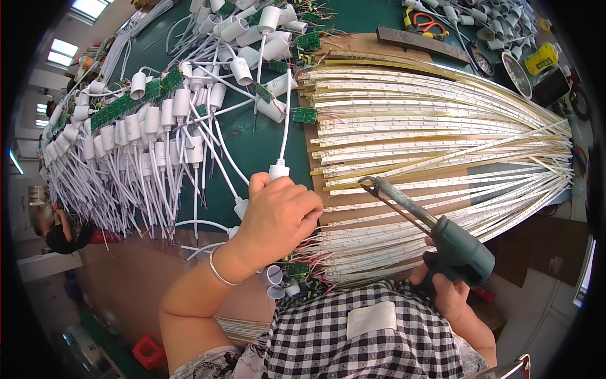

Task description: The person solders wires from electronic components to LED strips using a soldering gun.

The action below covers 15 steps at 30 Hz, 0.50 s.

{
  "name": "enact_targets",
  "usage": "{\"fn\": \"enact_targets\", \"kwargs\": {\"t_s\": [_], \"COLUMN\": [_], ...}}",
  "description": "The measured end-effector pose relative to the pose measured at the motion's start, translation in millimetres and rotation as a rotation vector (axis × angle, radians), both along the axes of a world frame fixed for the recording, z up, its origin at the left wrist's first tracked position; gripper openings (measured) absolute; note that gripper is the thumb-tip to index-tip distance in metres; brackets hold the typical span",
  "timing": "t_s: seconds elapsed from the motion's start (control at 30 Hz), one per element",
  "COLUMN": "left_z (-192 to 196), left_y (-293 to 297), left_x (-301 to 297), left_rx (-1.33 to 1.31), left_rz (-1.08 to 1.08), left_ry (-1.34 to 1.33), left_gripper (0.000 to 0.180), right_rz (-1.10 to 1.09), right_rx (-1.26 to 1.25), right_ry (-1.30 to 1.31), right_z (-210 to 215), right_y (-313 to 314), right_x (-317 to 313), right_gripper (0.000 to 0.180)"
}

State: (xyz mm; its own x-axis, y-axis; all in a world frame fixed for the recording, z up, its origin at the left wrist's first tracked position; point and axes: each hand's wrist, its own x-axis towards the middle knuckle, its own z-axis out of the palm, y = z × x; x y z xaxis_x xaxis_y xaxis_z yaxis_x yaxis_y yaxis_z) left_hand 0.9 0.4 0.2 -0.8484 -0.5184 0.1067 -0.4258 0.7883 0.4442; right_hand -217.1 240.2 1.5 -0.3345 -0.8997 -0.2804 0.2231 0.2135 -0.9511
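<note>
My left hand (pixel 281 211) is closed at the left ends of the LED strips, with a bangle on its wrist. A white plastic lamp cap (pixel 279 169) with a white cable (pixel 286 120) rises from its grip. The thumb and fingertips pinch close to a strip end; whether a wire is between them is too small to tell. My right hand (pixel 445 294) grips a dark green soldering gun (pixel 464 252), whose tip points left above the strips. White LED strips (pixel 404 148) lie side by side, fanned together at their right ends, on a brown board (pixel 435 183).
White lamp caps with cables (pixel 132 129) and green circuit boards (pixel 136 101) crowd the left of the green table (pixel 243 142). More caps are heaped at the back. Orange-handled pliers (pixel 428 24), a dark bar (pixel 421 44), a round dish (pixel 516 74) and a yellow container (pixel 541 59) stand beyond the strips.
</note>
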Motion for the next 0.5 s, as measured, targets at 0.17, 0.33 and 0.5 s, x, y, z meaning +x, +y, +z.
{"fn": "enact_targets", "kwargs": {"t_s": [0.17,0.33,0.5], "left_z": [-0.4,0.2,-3.8], "left_y": [-1.2,0.4,1.9], "left_x": [-4.1,-4.7,-6.9], "left_rx": [0.017,0.029,0.013], "left_rz": [0.029,0.053,0.069], "left_ry": [0.022,-0.046,-0.049], "left_gripper": [0.008,0.006,0.005], "right_rz": [0.038,0.142,0.167], "right_rx": [-0.042,-0.022,0.021], "right_ry": [0.031,0.119,0.097], "right_z": [-1.4,-0.4,2.6], "right_y": [0.6,4.5,3.5], "right_x": [-1.8,-4.8,-3.6], "right_gripper": [0.064,0.06,0.057]}}
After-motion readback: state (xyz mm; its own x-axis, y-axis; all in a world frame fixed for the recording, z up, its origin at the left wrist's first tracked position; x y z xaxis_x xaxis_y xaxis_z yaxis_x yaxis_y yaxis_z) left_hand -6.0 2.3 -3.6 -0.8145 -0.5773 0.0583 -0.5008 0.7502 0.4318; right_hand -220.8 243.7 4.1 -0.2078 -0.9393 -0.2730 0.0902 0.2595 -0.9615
